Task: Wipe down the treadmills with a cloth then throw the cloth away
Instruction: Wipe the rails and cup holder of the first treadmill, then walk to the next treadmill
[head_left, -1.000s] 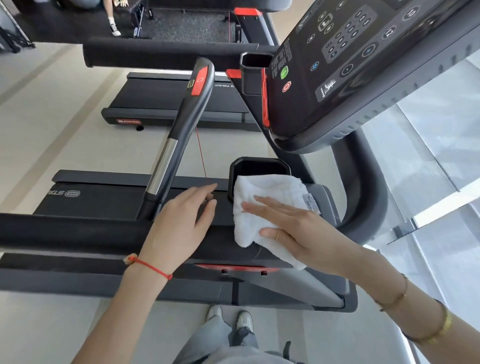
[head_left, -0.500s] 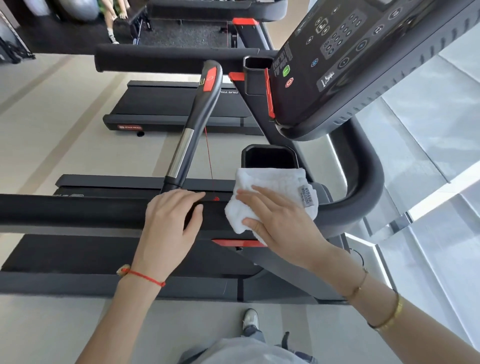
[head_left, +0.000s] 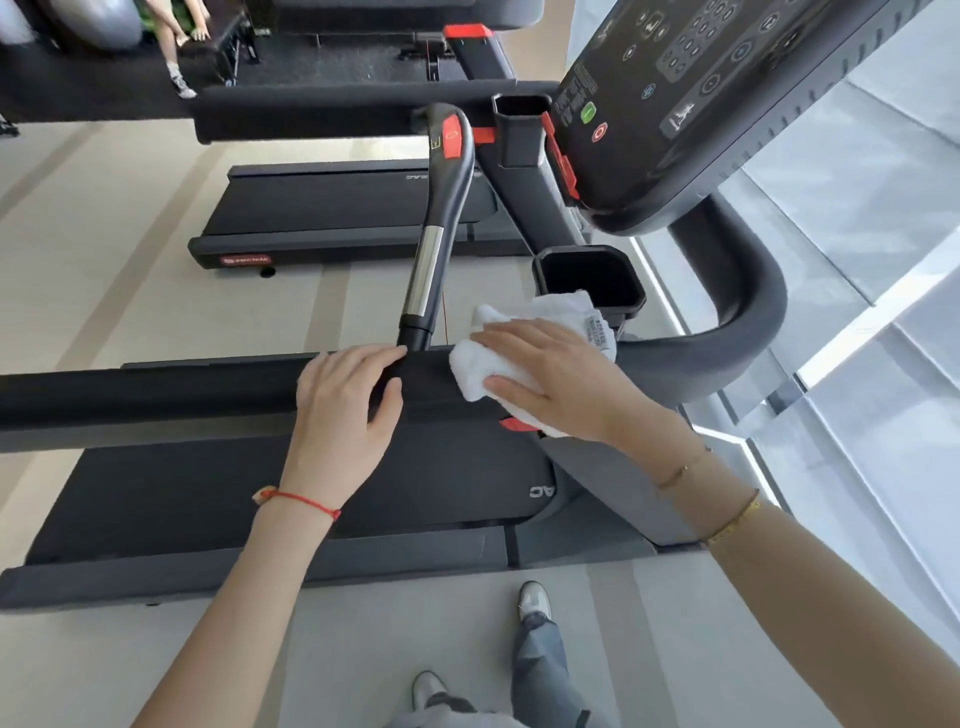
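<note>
My right hand (head_left: 561, 379), fingers flat, presses the white cloth (head_left: 498, 358) onto the treadmill handrail (head_left: 156, 389); my left hand (head_left: 345, 410) rests spread beside it. Pale gym floor (head_left: 104, 218).

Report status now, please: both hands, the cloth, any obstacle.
Right hand flat, pressing white cloth on treadmill handrail. Left hand open, resting on same rail. Upright handle stands just behind; cup holder beside cloth.
</note>
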